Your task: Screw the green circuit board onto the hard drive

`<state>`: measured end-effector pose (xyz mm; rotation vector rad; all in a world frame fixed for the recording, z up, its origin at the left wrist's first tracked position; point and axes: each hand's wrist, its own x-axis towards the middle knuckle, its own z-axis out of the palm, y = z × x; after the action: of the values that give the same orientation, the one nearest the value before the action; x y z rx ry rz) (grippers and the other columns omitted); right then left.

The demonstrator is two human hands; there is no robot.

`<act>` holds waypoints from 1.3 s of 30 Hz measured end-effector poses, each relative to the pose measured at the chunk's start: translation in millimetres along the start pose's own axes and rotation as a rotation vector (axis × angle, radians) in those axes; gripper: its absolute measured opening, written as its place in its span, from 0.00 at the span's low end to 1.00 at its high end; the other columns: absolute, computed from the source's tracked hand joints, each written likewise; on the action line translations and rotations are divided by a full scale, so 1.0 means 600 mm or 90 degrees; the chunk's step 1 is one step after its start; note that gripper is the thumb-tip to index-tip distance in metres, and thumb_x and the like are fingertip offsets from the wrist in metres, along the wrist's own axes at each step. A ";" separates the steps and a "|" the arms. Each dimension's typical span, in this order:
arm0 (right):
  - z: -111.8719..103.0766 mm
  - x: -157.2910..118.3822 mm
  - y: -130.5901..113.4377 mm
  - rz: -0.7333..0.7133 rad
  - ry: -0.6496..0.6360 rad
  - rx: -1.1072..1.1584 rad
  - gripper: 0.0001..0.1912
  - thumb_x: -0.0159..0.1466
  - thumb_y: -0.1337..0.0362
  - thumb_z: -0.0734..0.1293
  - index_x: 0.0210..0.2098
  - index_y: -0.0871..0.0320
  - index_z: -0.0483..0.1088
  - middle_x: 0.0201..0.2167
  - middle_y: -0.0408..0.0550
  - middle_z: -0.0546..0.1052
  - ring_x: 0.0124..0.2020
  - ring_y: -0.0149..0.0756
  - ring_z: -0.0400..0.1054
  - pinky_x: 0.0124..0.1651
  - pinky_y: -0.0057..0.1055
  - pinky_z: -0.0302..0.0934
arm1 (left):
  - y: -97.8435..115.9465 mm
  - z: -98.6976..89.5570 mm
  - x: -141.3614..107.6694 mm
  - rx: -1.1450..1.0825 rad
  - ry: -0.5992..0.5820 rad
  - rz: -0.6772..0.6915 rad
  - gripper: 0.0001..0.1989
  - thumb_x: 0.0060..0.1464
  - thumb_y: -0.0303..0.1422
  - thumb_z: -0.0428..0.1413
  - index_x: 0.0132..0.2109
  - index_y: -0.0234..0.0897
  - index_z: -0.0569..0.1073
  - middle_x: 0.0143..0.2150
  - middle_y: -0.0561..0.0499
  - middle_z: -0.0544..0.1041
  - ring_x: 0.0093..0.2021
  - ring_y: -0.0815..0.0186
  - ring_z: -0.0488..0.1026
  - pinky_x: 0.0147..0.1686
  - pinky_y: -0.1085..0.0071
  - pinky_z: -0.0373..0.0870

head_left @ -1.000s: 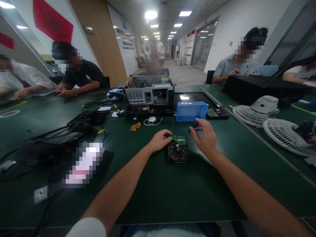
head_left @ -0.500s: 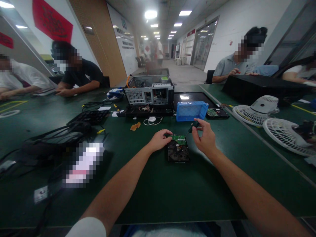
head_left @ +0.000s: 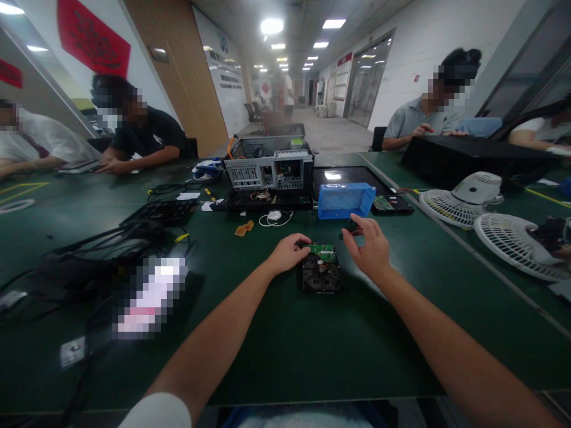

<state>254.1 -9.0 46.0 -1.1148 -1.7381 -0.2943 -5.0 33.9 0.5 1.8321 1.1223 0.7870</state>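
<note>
A hard drive (head_left: 322, 274) with a green circuit board along its far part lies on the dark green table (head_left: 276, 351). My left hand (head_left: 289, 253) grips the drive's far left corner between fingers and thumb. In my right hand (head_left: 368, 244) is a small dark screwdriver (head_left: 350, 227), pinched between thumb and fingers. Its thin shaft slants down to the right edge of the circuit board; whether the tip touches a screw is too small to tell. Just behind my right hand stands a blue plastic box (head_left: 345, 202).
An opened computer case (head_left: 270, 172) stands beyond the drive. White fan parts (head_left: 517, 244) and another circuit-board drive (head_left: 392, 204) are at the right. Black cables, a bag (head_left: 84, 261) and a bright blurred screen (head_left: 151, 300) lie left. Several people sit around the table.
The fingers of my right hand have shifted slightly around the screwdriver, with the thumb a little further left. My left hand and the drive have hardly moved.
</note>
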 end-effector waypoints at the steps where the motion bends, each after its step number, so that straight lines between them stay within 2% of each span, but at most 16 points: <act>1: 0.000 -0.001 0.000 0.003 -0.003 0.007 0.23 0.68 0.59 0.68 0.62 0.51 0.65 0.49 0.53 0.75 0.37 0.40 0.75 0.43 0.42 0.75 | 0.001 0.000 0.000 -0.001 -0.001 -0.005 0.18 0.58 0.38 0.60 0.53 0.37 0.76 0.32 0.53 0.76 0.27 0.68 0.71 0.26 0.73 0.65; 4: 0.002 -0.004 0.002 0.014 -0.004 0.022 0.23 0.68 0.60 0.67 0.61 0.53 0.64 0.52 0.55 0.76 0.38 0.41 0.76 0.45 0.43 0.74 | 0.005 -0.001 -0.002 0.002 0.004 -0.003 0.17 0.58 0.38 0.60 0.53 0.37 0.76 0.33 0.52 0.76 0.28 0.68 0.71 0.27 0.73 0.66; 7: 0.004 -0.005 0.002 0.033 0.006 0.011 0.23 0.68 0.59 0.68 0.61 0.54 0.64 0.48 0.54 0.77 0.38 0.42 0.76 0.47 0.45 0.74 | 0.008 -0.003 -0.004 0.005 0.003 0.005 0.17 0.58 0.38 0.60 0.53 0.37 0.76 0.33 0.52 0.77 0.28 0.68 0.71 0.27 0.73 0.66; 18: -0.003 0.002 0.006 0.031 0.022 -0.033 0.23 0.66 0.50 0.70 0.55 0.55 0.67 0.39 0.49 0.77 0.32 0.39 0.74 0.41 0.41 0.73 | -0.007 0.003 0.003 0.014 0.012 0.009 0.17 0.59 0.39 0.60 0.53 0.38 0.76 0.31 0.54 0.75 0.26 0.68 0.71 0.26 0.73 0.65; 24: -0.006 0.000 0.003 0.000 -0.004 -0.006 0.23 0.68 0.54 0.68 0.60 0.54 0.66 0.38 0.49 0.77 0.35 0.41 0.74 0.44 0.43 0.73 | 0.003 -0.001 -0.001 0.004 -0.005 -0.005 0.18 0.58 0.39 0.60 0.53 0.38 0.75 0.29 0.55 0.74 0.26 0.68 0.71 0.25 0.73 0.64; 31: -0.004 -0.002 -0.003 -0.006 -0.013 0.002 0.23 0.69 0.58 0.65 0.63 0.53 0.65 0.41 0.51 0.79 0.37 0.42 0.76 0.46 0.45 0.74 | 0.000 -0.001 -0.001 0.007 -0.003 -0.005 0.18 0.59 0.40 0.60 0.53 0.39 0.75 0.30 0.54 0.75 0.27 0.67 0.71 0.25 0.74 0.65; 36: 0.002 -0.006 -0.008 0.035 0.006 0.039 0.23 0.69 0.59 0.67 0.61 0.54 0.63 0.51 0.54 0.79 0.37 0.39 0.78 0.45 0.42 0.74 | 0.003 -0.001 -0.001 0.014 0.001 -0.001 0.18 0.58 0.40 0.60 0.53 0.38 0.76 0.29 0.54 0.75 0.26 0.68 0.70 0.25 0.74 0.64; 39: 0.002 -0.005 -0.011 0.065 0.014 0.053 0.22 0.68 0.58 0.69 0.58 0.56 0.64 0.51 0.55 0.79 0.37 0.39 0.79 0.43 0.40 0.74 | 0.005 -0.001 -0.002 0.011 0.002 -0.005 0.18 0.58 0.39 0.60 0.53 0.38 0.76 0.31 0.54 0.76 0.27 0.68 0.71 0.26 0.73 0.65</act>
<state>248.4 -13.2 44.4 -1.1314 -1.6535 -0.1686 -5.0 32.1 3.4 1.8402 1.1397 0.7785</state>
